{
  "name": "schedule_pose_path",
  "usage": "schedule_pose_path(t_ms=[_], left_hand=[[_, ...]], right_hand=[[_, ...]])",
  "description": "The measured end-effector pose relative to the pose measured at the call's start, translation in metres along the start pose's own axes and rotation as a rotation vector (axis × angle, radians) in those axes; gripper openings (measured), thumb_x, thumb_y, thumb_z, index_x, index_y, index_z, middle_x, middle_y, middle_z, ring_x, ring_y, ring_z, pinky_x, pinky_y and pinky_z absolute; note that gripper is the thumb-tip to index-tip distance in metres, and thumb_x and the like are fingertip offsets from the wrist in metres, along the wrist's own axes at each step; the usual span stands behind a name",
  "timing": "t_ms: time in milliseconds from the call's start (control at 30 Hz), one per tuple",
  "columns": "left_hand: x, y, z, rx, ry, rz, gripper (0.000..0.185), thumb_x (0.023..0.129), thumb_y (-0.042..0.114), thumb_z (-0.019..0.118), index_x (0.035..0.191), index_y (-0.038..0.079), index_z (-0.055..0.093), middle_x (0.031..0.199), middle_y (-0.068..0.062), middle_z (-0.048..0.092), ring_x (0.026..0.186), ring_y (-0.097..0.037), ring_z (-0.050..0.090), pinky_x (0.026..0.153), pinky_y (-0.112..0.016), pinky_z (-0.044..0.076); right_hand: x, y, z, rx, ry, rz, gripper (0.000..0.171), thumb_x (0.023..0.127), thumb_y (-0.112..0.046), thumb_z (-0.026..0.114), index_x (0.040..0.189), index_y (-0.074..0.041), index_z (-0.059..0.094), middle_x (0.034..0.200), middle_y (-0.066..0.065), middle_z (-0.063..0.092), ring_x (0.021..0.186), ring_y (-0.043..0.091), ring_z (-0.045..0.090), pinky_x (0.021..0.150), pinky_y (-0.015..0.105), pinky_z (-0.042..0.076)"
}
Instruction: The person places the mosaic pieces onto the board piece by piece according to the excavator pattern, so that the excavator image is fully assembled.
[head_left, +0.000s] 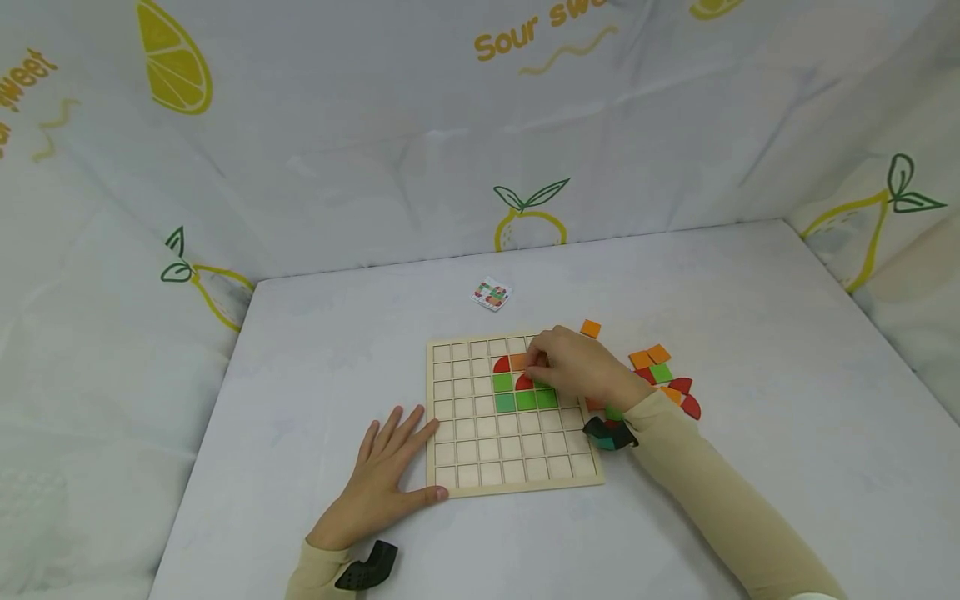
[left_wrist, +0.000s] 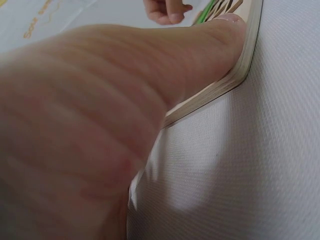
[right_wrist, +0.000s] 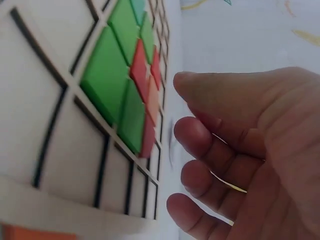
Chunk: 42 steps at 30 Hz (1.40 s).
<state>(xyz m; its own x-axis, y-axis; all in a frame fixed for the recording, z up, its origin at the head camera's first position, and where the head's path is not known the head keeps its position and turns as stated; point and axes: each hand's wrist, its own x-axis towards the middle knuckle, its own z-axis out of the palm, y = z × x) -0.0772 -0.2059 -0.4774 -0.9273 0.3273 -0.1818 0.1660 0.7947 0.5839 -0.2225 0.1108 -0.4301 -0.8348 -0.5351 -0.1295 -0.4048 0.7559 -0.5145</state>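
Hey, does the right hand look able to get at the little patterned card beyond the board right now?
Likely yes: the right hand hovers over the board, apparently holding nothing, and no object shows between the board's far edge and the card.

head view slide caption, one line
Right grip over red, orange and green flat tiles on a pale wooden grid board; left grip touching its corner.

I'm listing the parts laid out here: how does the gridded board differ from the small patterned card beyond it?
The board is far larger than the card. The board is pale with separate coloured tiles in some cells; the card is white with a coloured pattern. The card is turned askew to the board. Both lie on the white table.
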Motion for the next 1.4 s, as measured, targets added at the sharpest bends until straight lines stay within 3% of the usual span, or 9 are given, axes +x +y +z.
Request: schedule_pose_path(t_ms=[300, 533, 767, 1000, 1233, 1400], left_hand=[[0.001, 0.000, 0.000, 0.003, -0.010, -0.012, 0.094, 0.083, 0.062, 0.072, 0.160, 0.025, 0.033, 0.172, 0.001, 0.016, 0.161, -0.030, 0.000, 0.126, -0.056, -0.009], [0.001, 0.001, 0.000, -0.002, -0.003, -0.005, 0.094, 0.083, 0.061, 0.072, 0.160, 0.024, 0.034, 0.171, 0.000, 0.017, 0.161, -0.031, 0.001, 0.126, -0.056, -0.008], [0.001, 0.000, 0.001, 0.004, 0.004, -0.002, 0.093, 0.083, 0.062, 0.072, 0.160, 0.025, 0.034, 0.171, 0.000, 0.017, 0.161, -0.031, 0.001, 0.126, -0.056, -0.008], [0.001, 0.000, 0.002, 0.006, 0.004, -0.004, 0.093, 0.083, 0.063, 0.071, 0.160, 0.026, 0.034, 0.171, 0.000, 0.017, 0.161, -0.031, 0.001, 0.126, -0.056, -0.008], [0.002, -0.001, 0.002, 0.006, 0.007, 0.001, 0.092, 0.083, 0.062, 0.072, 0.159, 0.026, 0.035, 0.171, 0.000, 0.018, 0.161, -0.032, 0.002, 0.126, -0.057, -0.007], [0.001, -0.001, 0.003, 0.003, 0.012, 0.005, 0.093, 0.083, 0.061, 0.073, 0.159, 0.025, 0.035, 0.171, 0.000, 0.018, 0.161, -0.032, 0.002, 0.126, -0.057, -0.007]], right_hand=[[-0.007, 0.010, -0.028, 0.040, 0.053, 0.051, 0.013, 0.098, -0.028, 0.068, 0.091, -0.017, 0.063, 0.087, -0.001, 0.061, 0.082, 0.016, 0.054, 0.069, 0.029, 0.044], [-0.013, 0.020, -0.046, 0.114, 0.123, 0.104, 0.017, 0.101, -0.029, 0.064, 0.104, -0.012, 0.064, 0.095, 0.003, 0.065, 0.085, 0.020, 0.057, 0.072, 0.031, 0.049], [-0.018, 0.032, -0.054, 0.087, 0.142, 0.113, 0.021, 0.102, -0.030, 0.060, 0.111, -0.012, 0.067, 0.104, 0.005, 0.068, 0.094, 0.022, 0.059, 0.076, 0.032, 0.050], [-0.022, 0.047, -0.062, 0.088, 0.092, 0.166, 0.025, 0.104, -0.029, 0.056, 0.118, -0.012, 0.067, 0.110, 0.007, 0.068, 0.099, 0.024, 0.059, 0.079, 0.034, 0.051], [-0.031, 0.060, -0.071, -0.024, -0.040, 0.198, 0.032, 0.097, -0.018, 0.064, 0.125, -0.001, 0.065, 0.125, 0.020, 0.063, 0.116, 0.037, 0.052, 0.095, 0.054, 0.052], [-0.038, 0.065, -0.074, -0.107, -0.128, 0.261, 0.045, 0.090, -0.019, 0.074, 0.129, 0.000, 0.061, 0.131, 0.027, 0.057, 0.119, 0.044, 0.047, 0.100, 0.062, 0.049]])
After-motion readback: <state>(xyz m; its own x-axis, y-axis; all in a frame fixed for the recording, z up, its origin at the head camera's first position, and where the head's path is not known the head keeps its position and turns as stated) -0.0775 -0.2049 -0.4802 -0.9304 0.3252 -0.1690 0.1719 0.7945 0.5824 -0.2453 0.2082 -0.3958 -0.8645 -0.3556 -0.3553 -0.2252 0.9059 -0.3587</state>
